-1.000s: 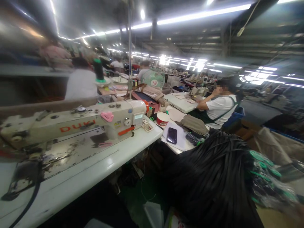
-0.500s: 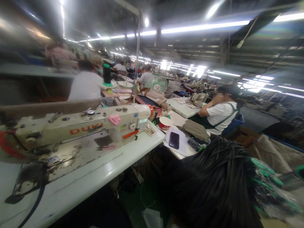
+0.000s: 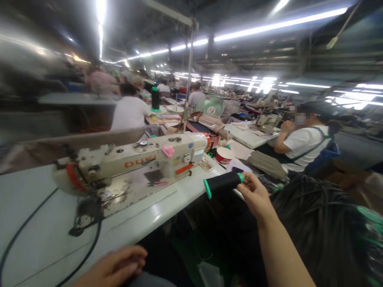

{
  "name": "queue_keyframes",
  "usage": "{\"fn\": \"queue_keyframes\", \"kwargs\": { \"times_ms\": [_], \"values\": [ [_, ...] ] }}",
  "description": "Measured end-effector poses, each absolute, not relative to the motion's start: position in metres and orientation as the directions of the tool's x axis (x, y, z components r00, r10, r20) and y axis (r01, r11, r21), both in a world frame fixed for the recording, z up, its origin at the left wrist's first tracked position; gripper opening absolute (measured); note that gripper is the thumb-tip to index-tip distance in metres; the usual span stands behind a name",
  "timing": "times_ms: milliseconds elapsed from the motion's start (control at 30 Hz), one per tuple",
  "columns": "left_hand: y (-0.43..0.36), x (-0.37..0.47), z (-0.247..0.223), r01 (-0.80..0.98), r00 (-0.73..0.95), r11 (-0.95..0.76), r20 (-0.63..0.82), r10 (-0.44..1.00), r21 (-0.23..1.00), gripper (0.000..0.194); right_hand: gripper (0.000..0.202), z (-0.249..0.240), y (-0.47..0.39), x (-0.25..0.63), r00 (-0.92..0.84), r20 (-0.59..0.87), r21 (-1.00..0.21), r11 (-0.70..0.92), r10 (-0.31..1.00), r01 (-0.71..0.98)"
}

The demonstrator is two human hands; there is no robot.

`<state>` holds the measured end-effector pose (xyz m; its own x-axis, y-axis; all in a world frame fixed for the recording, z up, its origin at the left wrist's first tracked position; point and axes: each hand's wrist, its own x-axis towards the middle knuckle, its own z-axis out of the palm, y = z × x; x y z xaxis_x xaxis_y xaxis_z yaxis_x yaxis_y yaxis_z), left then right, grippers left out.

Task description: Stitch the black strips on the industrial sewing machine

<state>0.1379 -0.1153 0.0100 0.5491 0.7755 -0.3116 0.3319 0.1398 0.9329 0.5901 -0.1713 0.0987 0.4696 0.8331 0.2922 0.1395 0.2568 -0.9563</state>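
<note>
My right hand (image 3: 254,193) pinches one green end of a spool of black thread (image 3: 224,182). The spool is held nearly sideways in the air, just off the front edge of the white sewing table (image 3: 140,223). Low in the view, my left hand (image 3: 119,265) has loosely curled fingers, a gap by the thumb and nothing visible in it. A cream sewing machine (image 3: 134,163) with orange lettering stands on the table. Pink-handled snips (image 3: 160,183) lie on its bed, and a black cable (image 3: 97,235) loops in front.
Another black thread spool (image 3: 155,99) stands upright behind the machine. A red and white tub (image 3: 224,155) and folded brown fabric (image 3: 266,164) are beyond my right hand. Long black strips (image 3: 311,223) are heaped at right. A person in white (image 3: 308,143) sits nearby; a fan (image 3: 211,105) is behind.
Both my hands have come into view, the right one with the black thread spool. The camera has turned left, so the machine appears farther right. The phone is now mostly hidden.
</note>
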Motion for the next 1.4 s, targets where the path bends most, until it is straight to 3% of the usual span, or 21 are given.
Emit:
{"fn": "queue_keyframes", "kwargs": {
  "times_ms": [67, 233, 333, 467, 667, 833, 1067, 1200, 1400],
  "values": [
    [-0.109, 0.148, 0.018, 0.217, 0.610, 0.209, -0.300, 0.734, 0.953, 0.048, 0.048, 0.085, -0.148, 0.558, 0.335, 0.238, -0.971, 0.234, 0.911, 0.055],
    [-0.096, 0.173, 0.037, 0.000, 0.444, 0.228, -0.204, 0.872, 0.974, 0.054, 0.049, 0.054, -0.115, 0.484, 0.063, 0.108, -0.985, 0.115, 0.992, -0.127],
    [-0.093, 0.175, 0.037, 0.028, 0.352, 0.122, -0.124, 0.928, 0.992, 0.054, 0.045, 0.045, -0.110, 0.456, -0.065, 0.028, -0.983, 0.016, 0.997, -0.182],
    [-0.092, 0.173, 0.041, 0.083, 0.457, 0.108, -0.134, 0.879, 0.991, 0.053, 0.044, 0.043, -0.107, 0.439, -0.163, -0.029, -0.982, -0.059, 0.986, -0.180],
    [-0.093, 0.187, 0.047, 0.112, 0.540, 0.251, -0.271, 0.797, 0.961, 0.050, 0.048, 0.042, -0.103, 0.420, -0.146, -0.044, -0.980, -0.072, 0.988, -0.186],
    [-0.098, 0.187, 0.044, -0.116, 0.449, 0.410, -0.321, 0.834, 0.905, 0.050, 0.036, 0.029, -0.109, 0.401, -0.025, -0.059, -0.968, -0.063, 0.998, -0.242],
    [-0.096, 0.179, 0.044, -0.250, 0.265, 0.337, -0.270, 0.926, 0.908, 0.048, 0.033, 0.021, -0.139, 0.371, -0.313, -0.134, -0.916, -0.238, 0.940, -0.323],
    [-0.095, 0.178, 0.042, -0.327, 0.198, 0.342, -0.290, 0.936, 0.881, 0.050, 0.034, 0.029, -0.146, 0.370, -0.352, -0.176, -0.939, -0.265, 0.919, -0.221],
    [-0.094, 0.173, 0.036, -0.503, 0.104, 0.379, -0.381, 0.919, 0.777, 0.046, 0.042, 0.037, -0.139, 0.387, -0.160, -0.105, -0.989, -0.120, 0.981, -0.084]
  ]
}}
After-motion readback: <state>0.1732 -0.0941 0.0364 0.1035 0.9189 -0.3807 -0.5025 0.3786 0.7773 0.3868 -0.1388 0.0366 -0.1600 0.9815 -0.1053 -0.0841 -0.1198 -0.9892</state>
